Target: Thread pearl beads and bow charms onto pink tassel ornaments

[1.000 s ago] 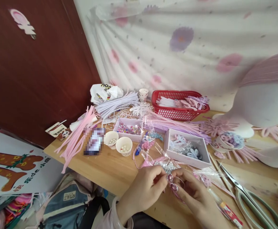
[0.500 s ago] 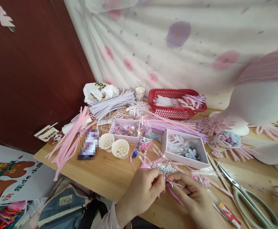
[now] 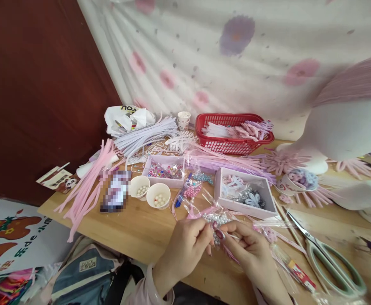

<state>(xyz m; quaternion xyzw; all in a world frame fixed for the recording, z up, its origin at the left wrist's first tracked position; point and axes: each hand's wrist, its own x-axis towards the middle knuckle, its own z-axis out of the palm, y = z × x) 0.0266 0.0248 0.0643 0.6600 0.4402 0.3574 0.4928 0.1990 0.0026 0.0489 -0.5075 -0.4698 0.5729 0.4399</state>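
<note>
Beyond left hand (image 3: 185,245): white beads (image 3: 159,200) in two paper cups (image 3: 156,189).

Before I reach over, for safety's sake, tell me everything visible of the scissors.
The scissors have silvery, metal-looking blades, apparently closed, a pivot and pale green handle loops. They lie on the wooden table, right of the right hand, tips pointing away, untouched by either hand. Whether they touch the stick alongside is unclear.
</note>
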